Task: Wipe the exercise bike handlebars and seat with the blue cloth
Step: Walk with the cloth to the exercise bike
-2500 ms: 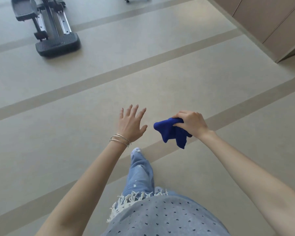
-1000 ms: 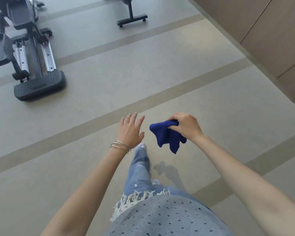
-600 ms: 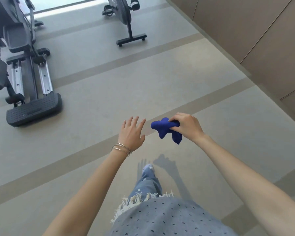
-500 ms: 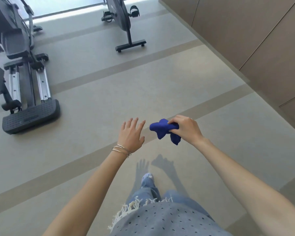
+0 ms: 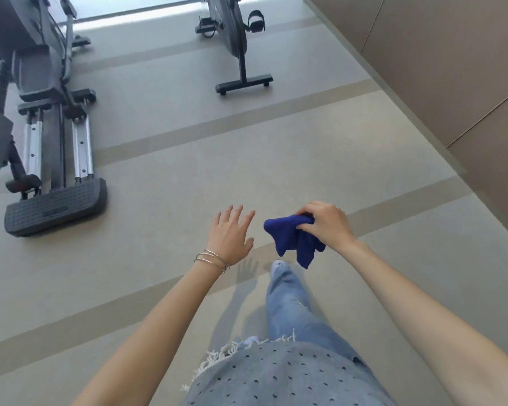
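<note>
The person stands on a pale floor (image 5: 173,273) that has darker stripes across it, and both arms are stretched forward at about the same height. The right hand (image 5: 327,227) grips the blue cloth (image 5: 291,240): the fingers and the thumb are curled around the upper part of it, and the rest hangs below the hand in loose crumpled folds. The left hand (image 5: 229,232) is just beside the cloth but does not touch it. Its palm faces down, the fingers are straight and a little spread, and it holds nothing. On the left wrist there are thin metal bracelets (image 5: 211,259). The exercise bike (image 5: 233,36) is well apart from the hands, far ahead near the top of the view. Of it I can see only the lower body, two pedals and the bar foot resting on the floor. To the left stands an elliptical trainer (image 5: 53,136) with silver rails and a dark ribbed step at its near end. Brown wall panels (image 5: 452,71) run along the right side. Below the hands one leg in light blue jeans (image 5: 288,300) is set forward, and a grey dotted top (image 5: 276,376) with a white fringe covers the body.
</note>
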